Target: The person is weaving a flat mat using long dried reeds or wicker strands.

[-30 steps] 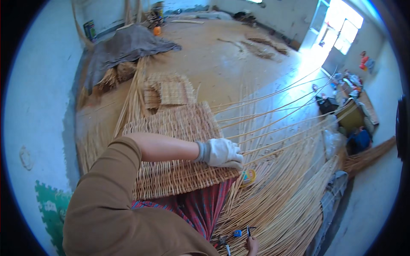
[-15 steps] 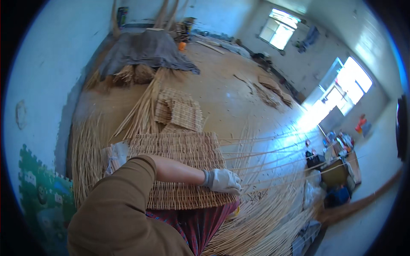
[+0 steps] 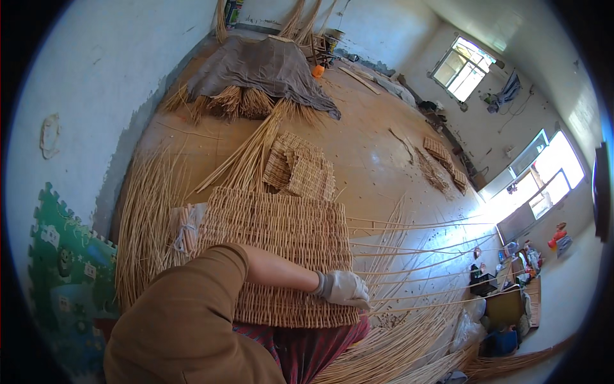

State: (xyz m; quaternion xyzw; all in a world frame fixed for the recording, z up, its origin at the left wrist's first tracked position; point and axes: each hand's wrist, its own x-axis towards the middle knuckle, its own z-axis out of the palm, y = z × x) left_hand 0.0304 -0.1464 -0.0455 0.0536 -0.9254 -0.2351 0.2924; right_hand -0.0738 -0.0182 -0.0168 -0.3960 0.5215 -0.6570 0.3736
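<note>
A woven wicker panel (image 3: 281,224) lies across my lap, over dark red striped cloth. Long loose canes (image 3: 416,253) stick out from its right edge, spaced apart. From the lower left my left arm, in a brown sleeve, reaches across the panel. My left hand (image 3: 345,289), in a grey-white work glove, is closed over the panel's lower right edge, with the fingertips curled down by the cane ends. What lies under those fingers is partly hidden. No part of my right hand shows.
Loose canes (image 3: 144,224) lie left of the panel, with more (image 3: 396,345) at the lower right. Beyond it are smaller woven pieces (image 3: 310,173) and a dark cloth (image 3: 262,67) over cane bundles. A green foam mat (image 3: 70,275) stands against the left wall. Clutter, including a black crate (image 3: 483,285), lies right.
The whole view has swung, so the room sits further right in the picture. My left hand remains at the panel's lower right edge.
</note>
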